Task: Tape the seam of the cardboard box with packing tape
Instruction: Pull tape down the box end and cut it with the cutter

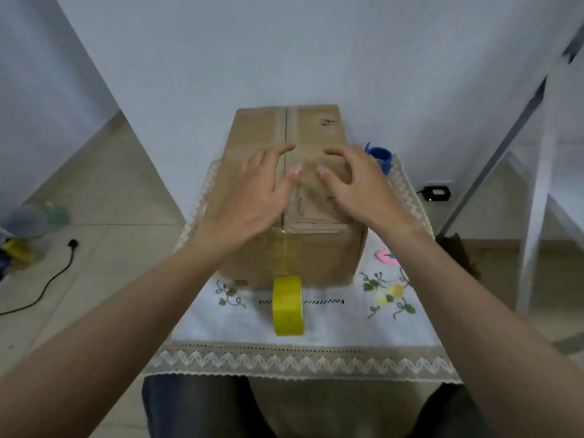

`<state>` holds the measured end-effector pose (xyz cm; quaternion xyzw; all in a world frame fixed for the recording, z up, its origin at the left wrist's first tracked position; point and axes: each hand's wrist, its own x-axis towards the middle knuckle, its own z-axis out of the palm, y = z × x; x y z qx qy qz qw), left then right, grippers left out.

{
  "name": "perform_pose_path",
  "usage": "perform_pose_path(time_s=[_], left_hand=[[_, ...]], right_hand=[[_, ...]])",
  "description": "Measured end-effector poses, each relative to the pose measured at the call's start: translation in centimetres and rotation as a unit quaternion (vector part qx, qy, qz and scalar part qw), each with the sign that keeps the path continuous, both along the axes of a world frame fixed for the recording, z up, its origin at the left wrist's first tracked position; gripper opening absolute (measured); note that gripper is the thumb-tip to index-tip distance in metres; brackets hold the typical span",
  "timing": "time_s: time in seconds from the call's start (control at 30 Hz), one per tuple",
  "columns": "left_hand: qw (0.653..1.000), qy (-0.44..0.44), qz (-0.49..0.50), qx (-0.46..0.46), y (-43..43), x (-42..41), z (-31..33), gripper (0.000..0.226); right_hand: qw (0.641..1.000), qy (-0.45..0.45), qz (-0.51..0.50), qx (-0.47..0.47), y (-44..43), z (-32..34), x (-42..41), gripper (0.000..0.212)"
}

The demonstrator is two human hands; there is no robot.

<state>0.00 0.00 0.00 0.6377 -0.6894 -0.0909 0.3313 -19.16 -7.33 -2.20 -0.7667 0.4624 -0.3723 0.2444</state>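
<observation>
A pale wall (284, 42) and tiled floor (104, 191) frame a small desk (347, 327) under an embroidered cloth, where a brown cardboard box (316, 128) sits at the centre, its long axis running straight away from the person. Both hands lie on top of the box, the left hand (252, 191) left of the centre seam (286, 128) and the right hand (357, 184) right of it, about equally near. The seam runs lengthwise between them. Neither grip pinches anything: the left fingers are spread flat, the right loosely bent with tips on the cardboard. A yellow tape roll (288, 306) stands on edge against the box's near face, joined to a glossy tape strip (284, 251) climbing that face to the top edge. The likely job is smoothing tape along the seam. Whether tape covers the box's far end cannot be told.
</observation>
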Motion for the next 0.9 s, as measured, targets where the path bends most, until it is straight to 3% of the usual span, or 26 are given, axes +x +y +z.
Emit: perform_pose_path(time_s=[0.1, 0.33, 0.6, 0.9], left_hand=[[0.999, -0.031, 0.008, -0.025, -0.1, -0.1, -0.7, 0.051], [0.997, -0.053, -0.004, -0.062, -0.1, -0.4, -1.5, 0.051], [0.996, -0.056, 0.022, -0.064, 0.1, -0.6, -1.6, 0.041], [0.994, -0.074, 0.038, -0.075, 3.3, -0.9, -3.8, 0.031]], right_hand=[[0.998, 0.054, 0.003, -0.02, 0.4, -1.3, 0.0, 0.049], [0.995, 0.086, -0.008, -0.056, 0.1, -2.3, 0.2, 0.034], [0.996, 0.025, -0.033, -0.073, 1.5, -1.8, -0.2, 0.021], [0.995, 0.013, -0.067, -0.072, 6.1, -4.6, -0.4, 0.042]])
